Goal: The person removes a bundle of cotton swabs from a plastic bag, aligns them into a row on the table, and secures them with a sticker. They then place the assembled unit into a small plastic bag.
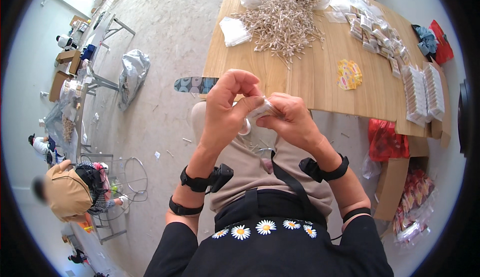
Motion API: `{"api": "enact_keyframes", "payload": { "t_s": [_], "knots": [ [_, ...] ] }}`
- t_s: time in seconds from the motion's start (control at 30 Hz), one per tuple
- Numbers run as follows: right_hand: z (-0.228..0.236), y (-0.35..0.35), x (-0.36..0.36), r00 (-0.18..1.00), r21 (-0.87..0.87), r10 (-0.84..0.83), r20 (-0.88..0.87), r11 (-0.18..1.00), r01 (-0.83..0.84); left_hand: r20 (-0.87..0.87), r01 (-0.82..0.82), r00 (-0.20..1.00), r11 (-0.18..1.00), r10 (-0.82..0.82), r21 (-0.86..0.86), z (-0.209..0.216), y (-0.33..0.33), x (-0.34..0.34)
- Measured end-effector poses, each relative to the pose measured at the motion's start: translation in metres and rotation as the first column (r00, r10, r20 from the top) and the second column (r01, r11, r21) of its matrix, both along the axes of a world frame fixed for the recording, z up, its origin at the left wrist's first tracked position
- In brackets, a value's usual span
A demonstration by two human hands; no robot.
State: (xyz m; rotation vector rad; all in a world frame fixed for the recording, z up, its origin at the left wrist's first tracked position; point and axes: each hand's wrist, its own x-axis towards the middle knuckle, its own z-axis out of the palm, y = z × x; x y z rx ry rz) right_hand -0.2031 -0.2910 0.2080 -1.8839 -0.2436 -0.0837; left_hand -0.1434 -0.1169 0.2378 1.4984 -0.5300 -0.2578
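Observation:
Above my lap, at the near edge of the wooden table [305, 84], both hands meet at a small clear-and-white plastic packet [262, 109]. My right hand [294, 119] is closed round its right end, thumb pressed on top. My left hand [231, 102] is curled, thumb and forefinger pinching the packet's upper left edge. Fingers hide much of the packet, so its contents cannot be made out. Beyond my hands lies a large heap of cotton swabs [286, 19]. A stack of white plastic sleeves [235, 31] lies left of the heap, and yellow printed labels [349, 74] lie to its right.
Filled small packs [375, 34] lie scattered at the table's right, near upright rows of white packs [415, 94]. Below stand a red plastic bag [387, 139] and a cardboard box [391, 184]. At left, a person [75, 192] sits by a long table; a grey plastic bag [133, 77] rests on the floor.

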Motion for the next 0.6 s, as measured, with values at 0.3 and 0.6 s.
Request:
{"api": "enact_keyframes", "payload": {
  "t_s": [0.3,0.6],
  "knots": [
    [-0.038,0.010,0.016,0.961,0.396,-0.276,-0.001,0.883,0.254,-0.311,0.061,0.948,0.997,-0.070,-0.038,-0.068,0.001,0.000],
    [-0.020,-0.014,0.036,0.991,0.297,-0.097,-0.095,0.947,0.121,-0.358,0.287,0.899,0.957,-0.252,0.046,-0.078,0.017,0.019]
  ]
}}
